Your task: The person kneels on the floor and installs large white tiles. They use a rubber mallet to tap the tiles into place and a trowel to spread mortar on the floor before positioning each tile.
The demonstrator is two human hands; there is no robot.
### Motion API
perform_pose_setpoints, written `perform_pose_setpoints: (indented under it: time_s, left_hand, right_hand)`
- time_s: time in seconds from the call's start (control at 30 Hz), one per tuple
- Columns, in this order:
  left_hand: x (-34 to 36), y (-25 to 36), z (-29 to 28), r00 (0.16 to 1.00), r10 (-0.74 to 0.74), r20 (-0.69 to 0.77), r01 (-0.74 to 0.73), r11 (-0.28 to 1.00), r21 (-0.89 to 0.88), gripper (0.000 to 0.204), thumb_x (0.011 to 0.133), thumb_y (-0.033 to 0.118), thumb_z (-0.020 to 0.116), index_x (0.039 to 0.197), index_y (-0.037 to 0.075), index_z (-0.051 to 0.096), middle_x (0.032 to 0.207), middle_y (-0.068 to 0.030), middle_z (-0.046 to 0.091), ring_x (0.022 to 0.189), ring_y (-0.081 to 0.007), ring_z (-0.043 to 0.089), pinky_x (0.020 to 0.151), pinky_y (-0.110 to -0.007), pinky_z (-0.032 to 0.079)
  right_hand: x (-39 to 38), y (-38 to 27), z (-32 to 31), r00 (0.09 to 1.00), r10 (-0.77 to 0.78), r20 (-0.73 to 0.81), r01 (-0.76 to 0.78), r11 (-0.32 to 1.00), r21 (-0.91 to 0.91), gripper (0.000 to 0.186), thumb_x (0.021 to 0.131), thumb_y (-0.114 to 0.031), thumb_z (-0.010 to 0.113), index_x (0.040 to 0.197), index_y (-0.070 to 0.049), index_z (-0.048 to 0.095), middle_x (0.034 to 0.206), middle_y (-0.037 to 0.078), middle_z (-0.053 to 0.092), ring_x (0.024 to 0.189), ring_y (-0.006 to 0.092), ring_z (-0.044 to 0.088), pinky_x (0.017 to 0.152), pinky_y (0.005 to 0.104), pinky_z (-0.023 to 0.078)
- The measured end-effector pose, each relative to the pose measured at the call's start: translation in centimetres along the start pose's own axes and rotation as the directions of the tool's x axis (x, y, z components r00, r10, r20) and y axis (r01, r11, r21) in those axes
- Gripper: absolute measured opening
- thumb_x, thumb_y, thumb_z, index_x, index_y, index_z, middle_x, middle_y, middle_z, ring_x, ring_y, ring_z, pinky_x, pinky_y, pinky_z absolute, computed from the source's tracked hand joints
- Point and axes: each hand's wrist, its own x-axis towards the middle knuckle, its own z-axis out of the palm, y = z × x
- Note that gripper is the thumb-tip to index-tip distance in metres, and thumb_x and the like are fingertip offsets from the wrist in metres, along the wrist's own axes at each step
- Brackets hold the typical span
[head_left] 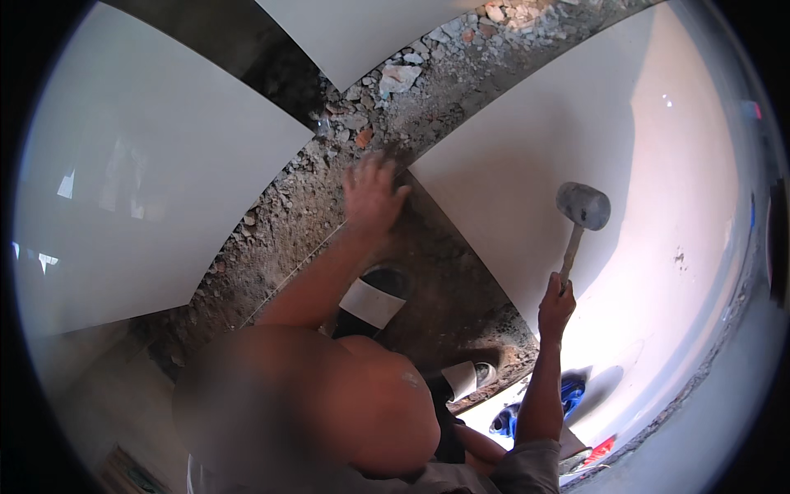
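Rubble (403, 90) lines the gap between the left slab (156, 189) and right slab (510, 156); a pale string (304, 263) runs along it. The left hand (374, 193) spreads bare fingers near the right slab's corner, contact unclear. Right-hand (556, 309) fingers wrap the mallet (581, 207) over that slab. Blue items (573, 391) flank the right forearm.

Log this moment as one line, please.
Left hand: open, over dirt | Right hand: gripping mallet | Mallet head: over pale tile, contact unclear
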Motion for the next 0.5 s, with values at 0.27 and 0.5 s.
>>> perform_pose_setpoints:
  time_s: [0.27,0.5]
  left_hand:
    - [-1.9,-7.0,-3.8,0.988,0.12,-0.097,-0.12,0.993,-0.001,0.05,0.08,0.034,0.071,0.121,0.009,0.057,0.139,-0.0181,0.042,0.132,-0.0347,0.036,0.105,-0.054,0.028]
    - [-0.1,1.9,-2.0,0.949,0.305,0.077,-0.294,0.946,-0.134,0.072,0.078,0.047,0.07,0.128,0.001,0.047,0.144,-0.0224,0.035,0.133,-0.0384,0.036,0.11,-0.049,0.028]
  right_hand:
    - [-0.9,1.2,0.7,0.996,-0.091,0.0,0.091,0.995,0.05,0.038,0.095,-0.033,0.056,0.09,0.005,0.058,0.062,0.014,0.056,0.056,0.022,0.052,0.056,0.0381,0.041]
    - [-2.8,-3.6,1.5,0.986,-0.122,0.111,0.114,0.99,0.08,0.036,0.094,-0.033,0.057,0.089,0.003,0.057,0.061,0.015,0.057,0.056,0.0243,0.054,0.056,0.0388,0.041]
